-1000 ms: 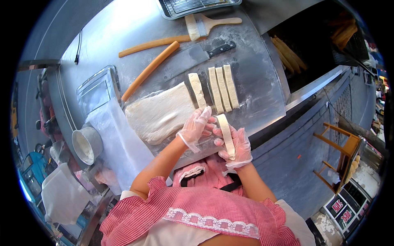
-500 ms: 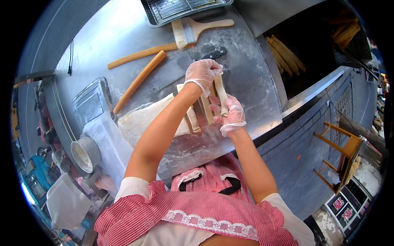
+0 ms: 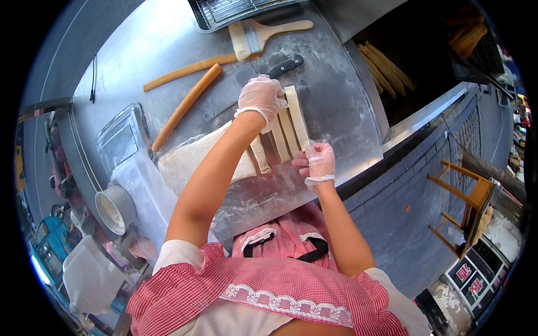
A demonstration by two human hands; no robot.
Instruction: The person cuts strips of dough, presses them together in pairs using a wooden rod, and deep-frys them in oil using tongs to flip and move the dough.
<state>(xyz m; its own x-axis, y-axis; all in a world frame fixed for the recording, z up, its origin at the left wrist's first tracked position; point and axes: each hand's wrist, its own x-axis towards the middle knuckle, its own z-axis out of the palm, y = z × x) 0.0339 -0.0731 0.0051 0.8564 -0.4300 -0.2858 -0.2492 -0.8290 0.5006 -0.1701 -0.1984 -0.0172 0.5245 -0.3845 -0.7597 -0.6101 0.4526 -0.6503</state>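
Three pale dough strips lie side by side on the metal table, the rightmost dough strip (image 3: 297, 119) stretched straight. My left hand (image 3: 261, 99), in a clear plastic glove, is closed beside the strips' far ends; its fingertips are partly hidden. My right hand (image 3: 319, 162), gloved too, pinches the near end of the rightmost strip. A shorter folded dough piece (image 3: 258, 155) lies left of the strips. Beyond it a flat dough sheet (image 3: 193, 157) is partly covered by my left forearm. A cleaver with a black handle (image 3: 286, 66) lies behind my left hand.
Two wooden rolling sticks, the nearer stick (image 3: 188, 106) and the farther stick (image 3: 190, 71), lie at the left. A wide brush (image 3: 263, 36) and a wire-rack tray (image 3: 235, 11) sit at the back. Fried dough sticks (image 3: 386, 70) are at the right; a flour pot (image 3: 115, 210) stands left.
The strip that hung between my hands now lies flat beside the other two. My left hand has moved left, and my right hand has shifted slightly down to the strip's near end.
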